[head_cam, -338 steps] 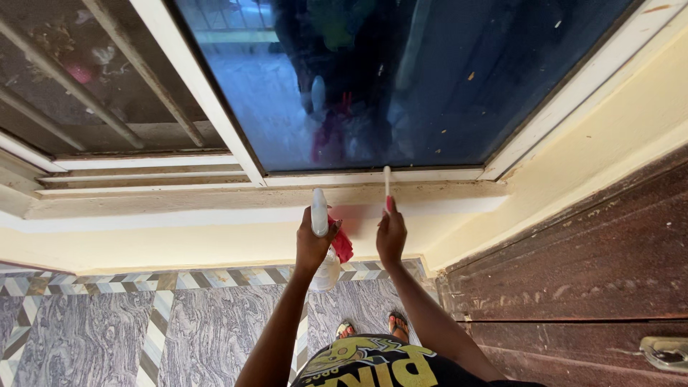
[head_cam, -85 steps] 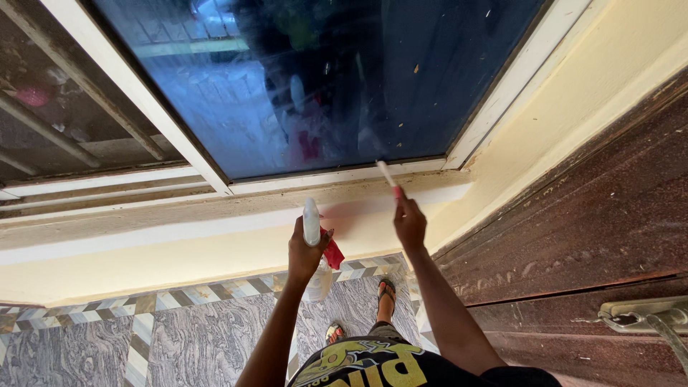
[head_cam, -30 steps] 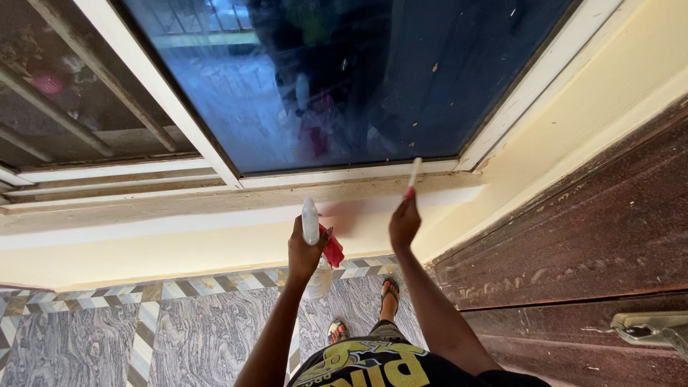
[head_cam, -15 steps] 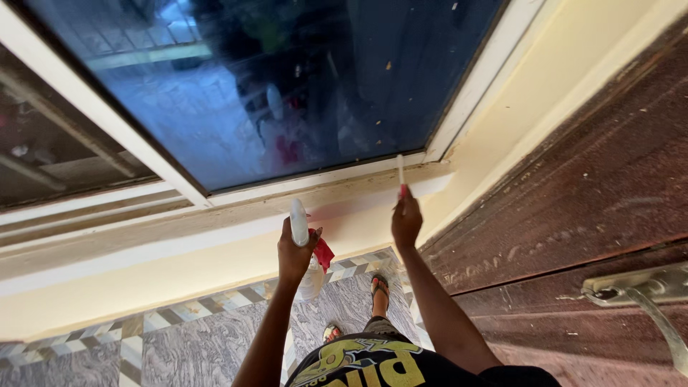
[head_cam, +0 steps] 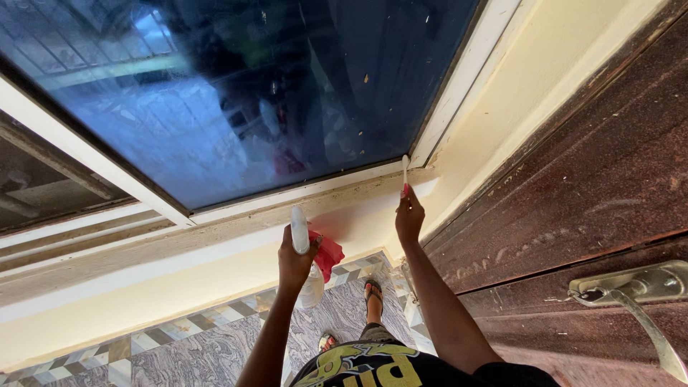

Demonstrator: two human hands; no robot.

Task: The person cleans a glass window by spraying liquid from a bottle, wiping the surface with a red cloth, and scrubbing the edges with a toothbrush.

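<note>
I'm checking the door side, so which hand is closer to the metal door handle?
Right. The right hand, holding a small brush at the window sill corner, is nearer the door handle; the left hand, gripping a spray bottle and red cloth, is farther away.

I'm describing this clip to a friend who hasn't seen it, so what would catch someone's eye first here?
First, the big dark window pane filling the upper left, speckled and reflective. Below its right corner, the right hand holds a thin white brush against the dusty sill, while the left hand grips a white spray bottle and a red cloth. A brown door with a metal handle fills the right.
</note>
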